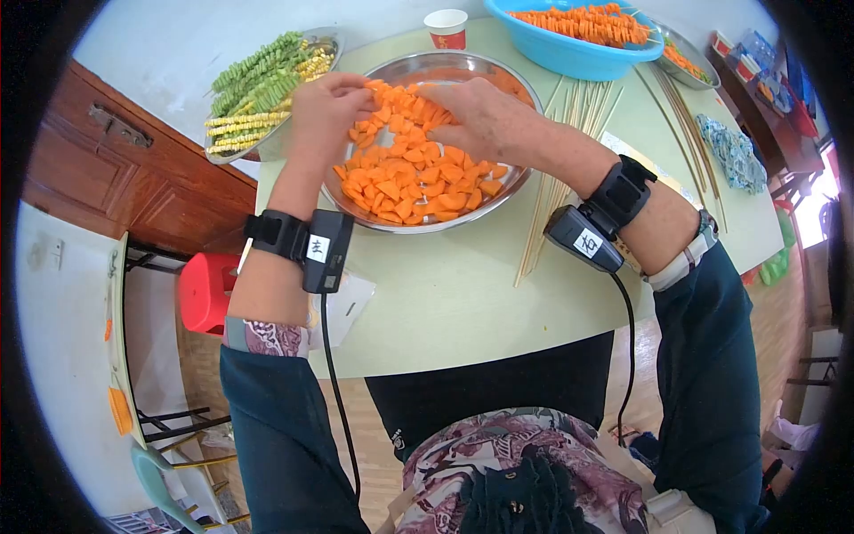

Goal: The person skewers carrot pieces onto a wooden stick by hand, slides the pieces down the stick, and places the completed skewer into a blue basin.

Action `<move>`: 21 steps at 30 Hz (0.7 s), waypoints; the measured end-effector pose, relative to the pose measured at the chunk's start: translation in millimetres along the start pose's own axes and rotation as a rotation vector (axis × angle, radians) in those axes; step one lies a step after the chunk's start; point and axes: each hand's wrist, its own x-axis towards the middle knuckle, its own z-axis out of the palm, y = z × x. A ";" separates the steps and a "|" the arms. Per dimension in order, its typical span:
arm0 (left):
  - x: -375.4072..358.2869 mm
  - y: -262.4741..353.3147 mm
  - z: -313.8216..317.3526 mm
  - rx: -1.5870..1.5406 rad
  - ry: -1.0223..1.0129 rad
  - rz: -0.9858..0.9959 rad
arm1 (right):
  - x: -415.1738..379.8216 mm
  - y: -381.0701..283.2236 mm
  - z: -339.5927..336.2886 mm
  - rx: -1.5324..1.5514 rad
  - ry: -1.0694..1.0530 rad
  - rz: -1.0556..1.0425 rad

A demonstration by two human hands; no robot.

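Note:
A round metal basin (442,224) holds many orange carrot pieces (411,178). Over its upper left part is my left hand (331,105), its fingers bent and pressed together at the carrots; what they hold is too small to make out. Across from it, my right hand (476,111) reaches over the basin with its fingers at the same carrot pile, their tips partly hidden among the pieces. To the right of the basin, thin wooden skewers (569,125) lie in a loose bunch, passing partly under my right forearm.
Green and yellow skewered vegetables (267,84) fill a metal tray at the left. A paper cup (447,30) stands behind the basin. Skewered carrots fill a blue tub (569,60) at the back right. Longer sticks (685,133) and a crumpled blue cloth (731,153) lie farther right.

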 end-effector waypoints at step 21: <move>1.8 -5.7 -2.4 0.016 -0.143 0.077 | 4.0 11.1 6.1 -0.019 0.030 -0.041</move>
